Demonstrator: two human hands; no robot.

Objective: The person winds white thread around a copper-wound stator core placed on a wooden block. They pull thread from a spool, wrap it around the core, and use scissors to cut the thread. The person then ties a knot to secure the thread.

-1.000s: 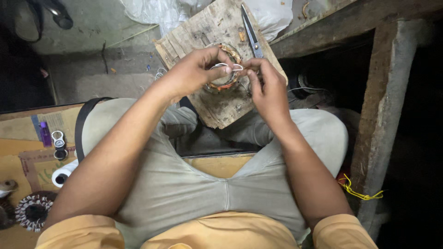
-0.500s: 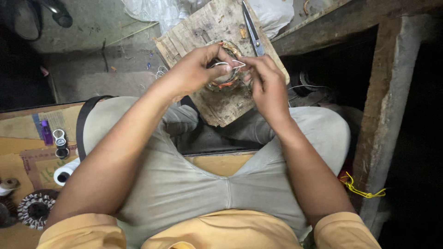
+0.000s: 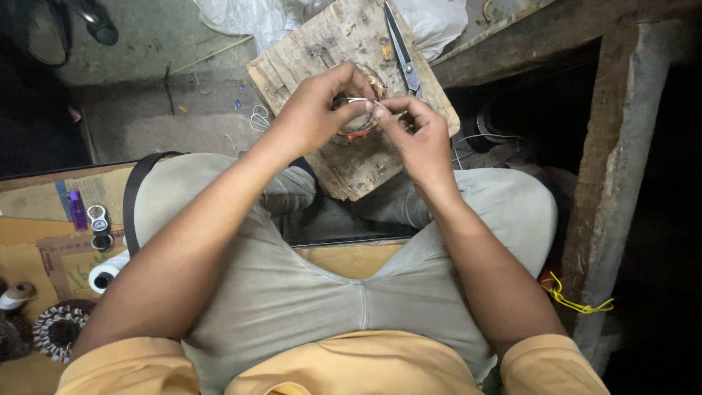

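The right hand [image 3: 420,135] has moved a little closer to the left hand [image 3: 314,113]. Both hands' fingers [image 3: 386,111] pinch a thin white wire [image 3: 358,100] over the round coil [image 3: 358,121]. It sits on a rough wooden board [image 3: 351,157].

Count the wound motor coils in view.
2. One wound stator coil sits on the wooden board, held by the left hand and right hand. Another coil lies at the lower left. More may be hidden.

Dim concrete floor [image 3: 146,110] beside rough wooden post [image 3: 614,183].
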